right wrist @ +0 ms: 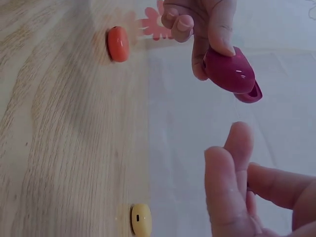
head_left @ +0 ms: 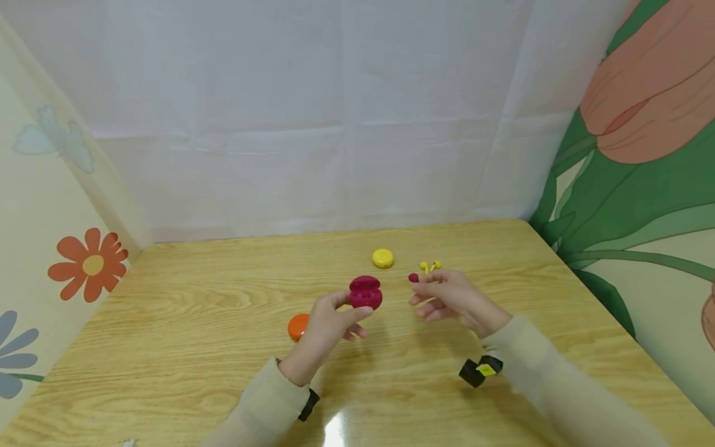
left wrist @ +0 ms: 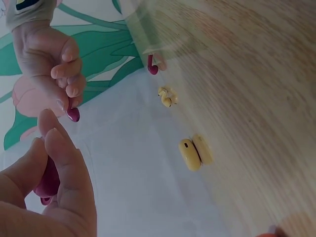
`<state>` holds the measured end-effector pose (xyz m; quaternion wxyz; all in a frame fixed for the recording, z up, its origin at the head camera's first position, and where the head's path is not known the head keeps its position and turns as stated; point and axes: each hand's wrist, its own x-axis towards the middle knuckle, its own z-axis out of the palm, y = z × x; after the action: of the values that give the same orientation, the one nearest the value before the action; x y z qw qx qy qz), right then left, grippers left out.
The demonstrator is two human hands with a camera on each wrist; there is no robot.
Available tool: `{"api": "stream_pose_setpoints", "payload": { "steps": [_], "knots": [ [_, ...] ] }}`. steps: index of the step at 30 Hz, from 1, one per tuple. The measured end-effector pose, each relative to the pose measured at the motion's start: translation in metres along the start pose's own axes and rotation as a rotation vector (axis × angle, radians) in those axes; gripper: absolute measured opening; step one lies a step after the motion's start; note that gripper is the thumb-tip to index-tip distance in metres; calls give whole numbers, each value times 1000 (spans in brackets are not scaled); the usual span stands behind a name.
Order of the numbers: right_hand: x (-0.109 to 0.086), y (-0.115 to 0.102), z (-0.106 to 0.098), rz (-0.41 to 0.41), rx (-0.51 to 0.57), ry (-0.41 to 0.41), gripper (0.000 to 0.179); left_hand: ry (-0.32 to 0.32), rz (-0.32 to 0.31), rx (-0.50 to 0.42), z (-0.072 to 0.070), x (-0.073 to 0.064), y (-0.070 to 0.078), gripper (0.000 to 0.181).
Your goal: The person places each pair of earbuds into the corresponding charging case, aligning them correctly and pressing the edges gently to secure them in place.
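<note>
Held up over the table, a magenta earbud case is gripped between the thumb and fingers of my left hand. Its lid stands raised, showing the inside in the head view. To its right, my right hand pinches a magenta earbud by its stem between thumb and fingertips, rounded end outward. A short gap separates the earbud from the case. Another magenta earbud lies on the table in the left wrist view; the right hand hides it in the head view.
Behind the hands, a yellow case and a pair of yellow earbuds lie on the wooden table. An orange case sits by the left wrist, partly covered. A white sheet hangs along the table's back edge.
</note>
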<state>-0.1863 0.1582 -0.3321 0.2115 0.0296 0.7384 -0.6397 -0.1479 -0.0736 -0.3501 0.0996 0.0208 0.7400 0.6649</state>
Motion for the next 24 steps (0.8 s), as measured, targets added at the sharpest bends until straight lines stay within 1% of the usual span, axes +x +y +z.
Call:
{"api": "stream_pose_setpoints", "payload": {
  "steps": [5, 12, 17, 24],
  "knots": [
    [-3, -2, 5, -13, 11, -10, 28, 6, 3, 5, 0, 1, -1, 34],
    [-9, -7, 11, -47, 5, -31, 18, 6, -2, 4, 1, 5, -4, 33],
    [-12, -12, 17, -71, -6, -50, 21, 13, -6, 7, 2, 6, -4, 32],
    [-14, -15, 26, -96, 24, -81, 15, 23, -16, 12, 4, 6, -3, 32]
  ]
}}
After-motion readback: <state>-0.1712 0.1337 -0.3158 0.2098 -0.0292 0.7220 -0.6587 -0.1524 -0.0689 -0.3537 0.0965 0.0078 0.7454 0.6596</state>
